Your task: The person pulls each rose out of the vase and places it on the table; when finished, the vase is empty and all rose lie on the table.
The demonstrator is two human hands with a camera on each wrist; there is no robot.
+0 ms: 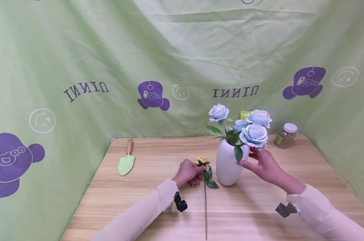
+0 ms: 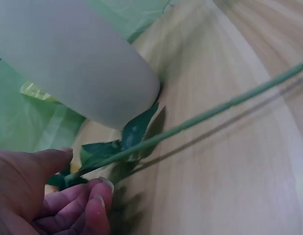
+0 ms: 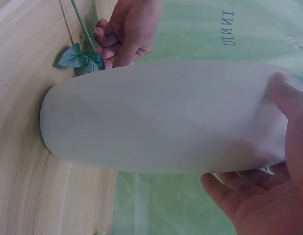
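A yellow artificial rose (image 1: 201, 159) with green leaves lies along the table, its long stem (image 1: 205, 207) pointing toward me. My left hand (image 1: 189, 172) holds it just below the bloom, the stem (image 2: 190, 122) running between thumb and curled fingers. To its right stands a white vase (image 1: 228, 164), upright on the table, with several pale blue roses (image 1: 254, 134) in it. My right hand (image 1: 267, 167) grips the vase near its top; in the right wrist view the thumb (image 3: 289, 95) lies on one side and the fingers (image 3: 230, 191) on the other.
A green trowel (image 1: 126, 164) with a wooden handle lies at the back left of the wooden table (image 1: 157, 154). A lidded clear jar (image 1: 285, 135) stands at the back right. Behind the blue roses shows a yellow-green packet (image 1: 245, 114). A printed green curtain (image 1: 182, 60) hangs around the table.
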